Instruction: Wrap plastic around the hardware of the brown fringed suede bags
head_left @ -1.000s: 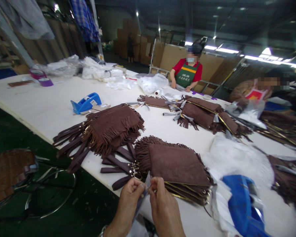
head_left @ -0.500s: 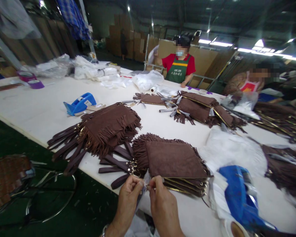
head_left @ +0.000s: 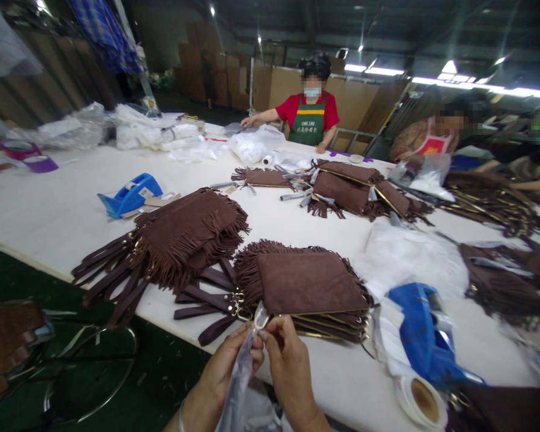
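Note:
My left hand point(head_left: 227, 363) is closed around a narrow clear plastic sleeve point(head_left: 238, 384), which hangs down across the palm. A rounded, shiny end stands up above the fingers; whether it is a metal clasp under the plastic I cannot tell. My right hand point(head_left: 288, 360) pinches the sleeve near that upper end, thumb and forefinger together. Just beyond both hands lies a stack of brown fringed pouches point(head_left: 310, 282) with gold zips. Its dark wrist straps point(head_left: 207, 298) with metal clasps spread to the left.
Another fringed pouch pile point(head_left: 184, 228) lies left, near a blue tape dispenser point(head_left: 130, 195). A second blue dispenser point(head_left: 425, 333) and tape roll point(head_left: 420, 399) sit right, beside white plastic bags point(head_left: 409, 261). Co-workers point(head_left: 312, 117) are across the table. A stool point(head_left: 90, 366) stands at lower left.
The sleeve has come up into fuller view, its rounded end now above my fingers. The view has shifted slightly right. The co-worker in red has lowered an arm to the table.

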`<state>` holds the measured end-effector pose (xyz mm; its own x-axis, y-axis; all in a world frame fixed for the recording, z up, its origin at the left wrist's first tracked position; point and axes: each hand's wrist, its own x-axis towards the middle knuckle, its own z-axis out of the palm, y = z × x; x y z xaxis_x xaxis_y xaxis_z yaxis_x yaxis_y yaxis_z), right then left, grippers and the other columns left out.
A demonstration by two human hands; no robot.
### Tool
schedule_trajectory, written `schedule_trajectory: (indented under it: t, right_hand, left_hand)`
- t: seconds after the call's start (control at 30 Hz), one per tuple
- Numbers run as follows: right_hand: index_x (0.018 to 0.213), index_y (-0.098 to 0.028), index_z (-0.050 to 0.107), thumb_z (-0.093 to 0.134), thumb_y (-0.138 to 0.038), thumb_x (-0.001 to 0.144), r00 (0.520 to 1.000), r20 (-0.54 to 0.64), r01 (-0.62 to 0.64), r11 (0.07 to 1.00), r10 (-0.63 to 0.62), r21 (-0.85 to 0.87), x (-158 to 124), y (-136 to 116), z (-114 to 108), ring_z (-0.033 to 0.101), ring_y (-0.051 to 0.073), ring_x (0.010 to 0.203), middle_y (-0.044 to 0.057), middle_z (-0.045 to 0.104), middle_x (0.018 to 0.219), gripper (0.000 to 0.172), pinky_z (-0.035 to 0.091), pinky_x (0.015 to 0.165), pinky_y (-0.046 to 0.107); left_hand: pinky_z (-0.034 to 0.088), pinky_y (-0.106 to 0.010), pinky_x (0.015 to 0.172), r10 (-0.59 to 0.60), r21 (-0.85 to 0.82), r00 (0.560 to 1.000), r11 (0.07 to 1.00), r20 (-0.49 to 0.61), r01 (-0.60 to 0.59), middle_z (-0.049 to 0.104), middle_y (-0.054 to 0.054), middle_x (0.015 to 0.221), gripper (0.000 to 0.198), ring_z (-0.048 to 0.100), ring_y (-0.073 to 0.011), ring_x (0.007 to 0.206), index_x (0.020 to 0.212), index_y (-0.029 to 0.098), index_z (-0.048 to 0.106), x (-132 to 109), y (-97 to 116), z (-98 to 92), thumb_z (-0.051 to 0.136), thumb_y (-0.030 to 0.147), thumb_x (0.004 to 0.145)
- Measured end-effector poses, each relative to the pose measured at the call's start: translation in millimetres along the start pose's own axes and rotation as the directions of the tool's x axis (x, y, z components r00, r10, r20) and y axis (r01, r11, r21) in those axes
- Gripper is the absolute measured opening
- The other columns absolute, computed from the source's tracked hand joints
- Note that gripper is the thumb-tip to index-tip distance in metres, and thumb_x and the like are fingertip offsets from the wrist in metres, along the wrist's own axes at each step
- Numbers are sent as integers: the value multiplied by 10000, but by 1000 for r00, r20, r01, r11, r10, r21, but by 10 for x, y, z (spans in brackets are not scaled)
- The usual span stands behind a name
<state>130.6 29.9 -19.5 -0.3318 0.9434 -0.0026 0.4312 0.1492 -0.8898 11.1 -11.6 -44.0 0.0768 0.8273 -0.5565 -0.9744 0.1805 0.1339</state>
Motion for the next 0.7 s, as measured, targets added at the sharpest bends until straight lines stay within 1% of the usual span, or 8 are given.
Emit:
schedule_trajectory:
  t: [0.1,0.2,0.3,0.37,0.47,0.53,0.63,0.7]
  right_hand:
    - [819,-212,525,516,-268,874,1000,-14,-6,999,7,54,-16,69,42,606,137,647,-30,626,706,79,422,621,202]
    - [821,-209,563,524,-275,877,1000,-20,9,999,-8,49,-32,109,56,617,132,645,-27,646,715,95,435,628,196]
    - [816,-206,621,518,-266,880,995,-45,94,995,-93,17,-39,120,61,634,142,730,0,671,778,135,453,689,208]
    - [787,-202,652,543,-266,858,993,-61,102,994,-99,50,-31,125,72,627,155,776,14,667,793,145,458,708,221]
    - [802,-181,680,578,-314,824,995,68,-86,955,70,283,-1,137,97,573,141,643,5,623,710,169,439,577,215]
    - [856,-158,679,589,-366,813,956,232,-269,847,178,459,19,138,112,471,105,520,-19,550,645,231,373,475,199]
    - [848,-144,646,567,-442,838,908,365,-400,686,206,608,43,110,121,397,87,527,-38,445,632,308,333,466,186]
    - [784,-146,615,560,-488,845,909,374,-393,684,187,615,62,76,124,396,91,547,-43,411,612,352,334,480,189]
  left_hand:
    - [467,-136,521,-63,-23,998,998,-29,62,603,-53,804,104,589,-68,605,916,105,610,-36,24,6,580,52,832]
    - [472,-133,538,-57,89,996,994,-63,62,607,-30,759,120,589,-61,587,894,117,607,-78,42,39,638,59,794]
    - [476,-163,567,90,314,995,947,-40,-73,611,-10,705,160,582,-74,578,864,133,609,-103,55,68,716,116,746]
    - [457,-178,570,219,474,976,858,10,-198,619,-12,692,150,572,-85,579,832,140,606,-115,67,85,723,201,761]
    - [417,-193,559,387,677,917,650,94,-344,612,0,658,158,551,-106,572,800,164,600,-143,86,116,677,302,803]
    - [422,-222,591,491,786,854,455,171,-419,607,1,665,141,559,-135,604,789,186,607,-177,88,141,642,317,825]
    - [440,-283,769,635,874,696,67,335,-482,635,-42,821,114,593,-204,814,794,213,655,-238,54,155,594,287,855]
    - [405,-304,878,681,874,602,-118,417,-472,642,-68,940,128,577,-235,943,841,236,699,-264,10,133,576,263,863]
